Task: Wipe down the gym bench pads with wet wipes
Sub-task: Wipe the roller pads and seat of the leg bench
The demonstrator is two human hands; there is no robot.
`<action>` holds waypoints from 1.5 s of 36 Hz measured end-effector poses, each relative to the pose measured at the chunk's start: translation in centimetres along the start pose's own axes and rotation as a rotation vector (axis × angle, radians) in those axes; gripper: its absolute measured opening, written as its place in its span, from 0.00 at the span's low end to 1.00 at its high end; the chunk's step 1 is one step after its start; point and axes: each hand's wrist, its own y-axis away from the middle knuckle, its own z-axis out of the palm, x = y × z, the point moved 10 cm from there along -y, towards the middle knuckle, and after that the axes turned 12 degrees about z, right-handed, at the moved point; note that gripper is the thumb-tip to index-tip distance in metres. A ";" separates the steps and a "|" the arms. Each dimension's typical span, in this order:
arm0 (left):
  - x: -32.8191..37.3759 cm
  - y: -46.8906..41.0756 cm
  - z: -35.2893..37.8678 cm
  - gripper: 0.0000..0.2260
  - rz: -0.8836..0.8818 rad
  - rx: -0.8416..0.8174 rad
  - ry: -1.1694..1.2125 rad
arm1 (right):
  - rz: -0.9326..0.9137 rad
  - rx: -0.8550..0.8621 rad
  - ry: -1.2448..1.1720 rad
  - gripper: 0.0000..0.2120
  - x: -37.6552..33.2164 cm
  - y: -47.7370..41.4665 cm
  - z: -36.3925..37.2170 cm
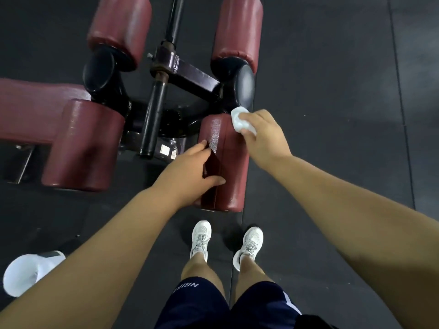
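**Wiping the near right roller**

The right hand (263, 138) pinches a balled wet wipe (240, 121) between curled fingers and thumb, pressing it on the far end of the near right roller pad (228, 167). The left hand (187, 169) grips that pad from its left side, thumb and forefinger spread round it; its other fingers are hidden. A damp sheen shows only toward the far end, so this pad looks part done. Next, the wipe likely needs drawing toward the near end, with the left hand shifted clear.

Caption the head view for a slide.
Right hand holds a wipe on a red pad; left hand grips the pad.
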 end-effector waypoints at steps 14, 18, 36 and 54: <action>-1.6 0.6 0.6 0.33 0.093 -0.057 0.016 | -0.246 -0.119 0.065 0.14 0.6 11.4 2.5; -2.1 0.7 1.2 0.39 0.076 -0.054 0.045 | -0.132 -0.017 0.049 0.10 0.6 6.7 0.9; -0.7 -0.1 0.5 0.45 0.053 -0.094 0.023 | -0.145 -0.065 -0.027 0.13 1.4 13.0 2.5; -3.6 -0.9 0.6 0.50 0.028 -0.236 0.119 | 0.147 0.076 -0.053 0.14 0.5 -1.3 -0.5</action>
